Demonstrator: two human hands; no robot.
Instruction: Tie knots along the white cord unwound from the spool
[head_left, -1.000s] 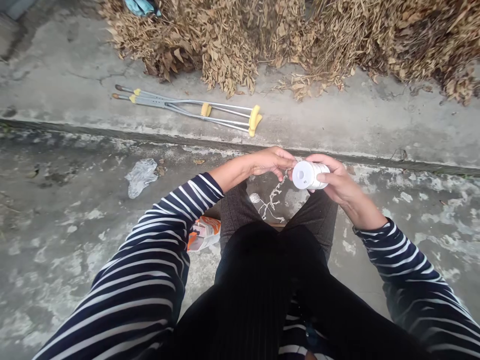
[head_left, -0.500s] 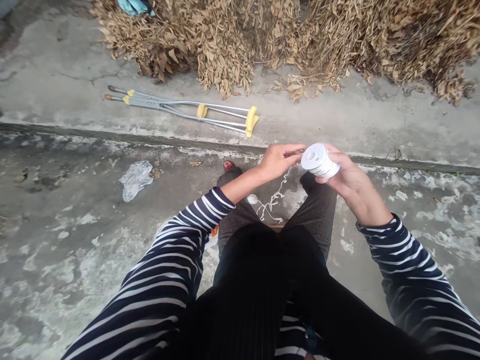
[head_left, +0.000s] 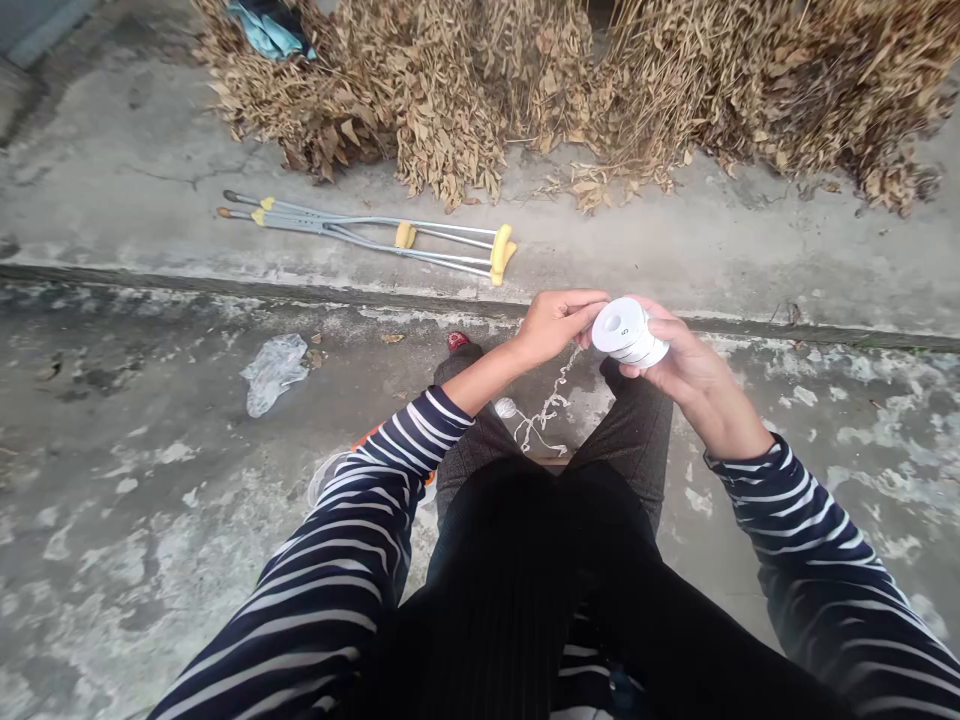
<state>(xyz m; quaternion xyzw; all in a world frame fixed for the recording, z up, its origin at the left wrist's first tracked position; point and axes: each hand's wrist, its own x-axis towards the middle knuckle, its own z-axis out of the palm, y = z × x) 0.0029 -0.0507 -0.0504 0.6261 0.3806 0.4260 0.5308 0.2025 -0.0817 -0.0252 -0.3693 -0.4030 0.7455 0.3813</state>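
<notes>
My right hand (head_left: pixel 688 362) is wrapped round a white spool (head_left: pixel 630 332) that has a dark digit on its flat end and thin dark lines around its side. Just left of the spool is my left hand (head_left: pixel 556 324), its fingers pinched together at the spool's edge, with a white cord (head_left: pixel 556 400) hanging below them. What those fingertips grip is too small to make out. The cord runs down in loose twists between my legs, near a small white ball of cord (head_left: pixel 505 408).
Crutches (head_left: pixel 360 232) with yellow pads lie on the raised concrete ledge (head_left: pixel 675 250). Dry brown leaves (head_left: pixel 465 100) are piled behind, with a blue item (head_left: pixel 271 32) among them. A crumpled clear plastic bag (head_left: pixel 276 374) lies on the lower ground. Something orange and white shows beside my left sleeve.
The spool and my right hand have moved slightly left, closer to my left hand. The view has shifted a little, showing more of the blue item and the orange and white thing.
</notes>
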